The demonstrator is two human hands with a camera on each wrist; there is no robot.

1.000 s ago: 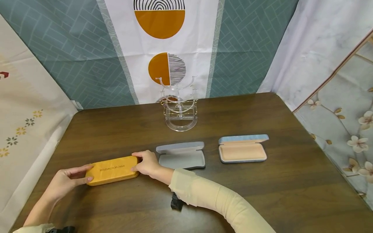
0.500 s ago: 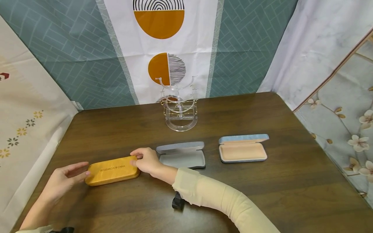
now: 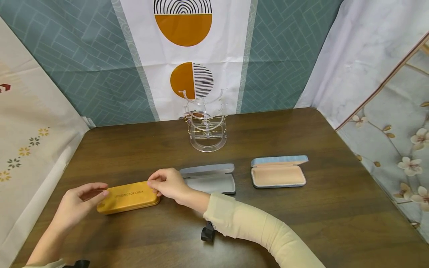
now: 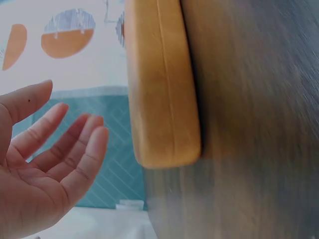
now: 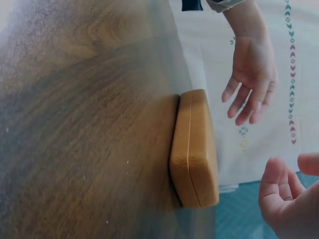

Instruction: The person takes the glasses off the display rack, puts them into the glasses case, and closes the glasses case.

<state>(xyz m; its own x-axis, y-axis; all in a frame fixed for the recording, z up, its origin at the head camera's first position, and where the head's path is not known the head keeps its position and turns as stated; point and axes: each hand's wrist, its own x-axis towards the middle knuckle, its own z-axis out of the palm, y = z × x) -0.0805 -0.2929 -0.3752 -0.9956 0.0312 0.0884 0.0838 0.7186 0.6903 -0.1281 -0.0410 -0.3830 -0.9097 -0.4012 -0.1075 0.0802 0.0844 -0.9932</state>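
A yellow glasses case (image 3: 129, 198) lies closed on the table at the left, with dark lettering on its lid. My left hand (image 3: 74, 206) hovers at its left end, fingers loosely bent and holding nothing. In the left wrist view a gap separates that hand (image 4: 55, 159) from the case (image 4: 162, 89). At the other end, my right hand (image 3: 171, 186) hangs above the case's right corner, its fingers curled loosely. The right wrist view shows both hands off the case (image 5: 192, 154). Beside my right hand stands a grey glasses case (image 3: 211, 183) with its lid up, partly hidden by the hand.
Farther right, a light blue glasses case (image 3: 278, 175) with a peach lining stands open. A clear stand (image 3: 207, 149) with thin gold-coloured frames is at the back middle. All rest on the dark wooden table (image 3: 335, 216). Patterned cloths hang behind and at both sides.
Both hands have let go of the yellow case's ends and risen slightly off it. The case stays about where it was, and the other cases have not moved.
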